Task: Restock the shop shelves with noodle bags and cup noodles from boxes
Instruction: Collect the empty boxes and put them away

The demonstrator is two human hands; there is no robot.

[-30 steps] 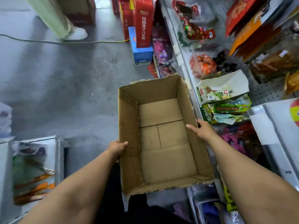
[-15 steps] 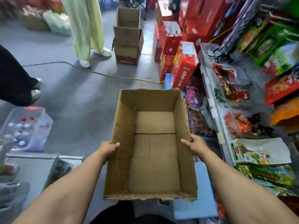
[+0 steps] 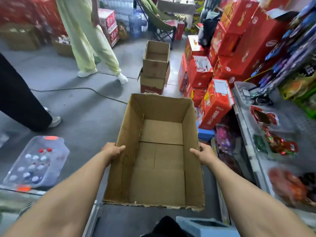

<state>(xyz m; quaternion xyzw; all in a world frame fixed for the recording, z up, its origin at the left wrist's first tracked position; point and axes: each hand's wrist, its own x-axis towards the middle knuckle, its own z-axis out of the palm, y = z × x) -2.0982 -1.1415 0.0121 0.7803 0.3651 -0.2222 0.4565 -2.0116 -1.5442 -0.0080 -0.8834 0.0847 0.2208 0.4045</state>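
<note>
Cardboard, brown and empty, the box (image 3: 160,168) should be light but floppy. Its top rim is ragged and the thin walls would likely bow if squeezed hard, so the long side walls near their middle look like the sensible place to take it. It is held there now, level above the floor (image 3: 85,117), just beside the shelves (image 3: 248,142). The left hand (image 3: 112,150) and right hand (image 3: 204,154) each grip one side wall, thumb hooked over the rim inside, the other fingers outside and hidden.
</note>
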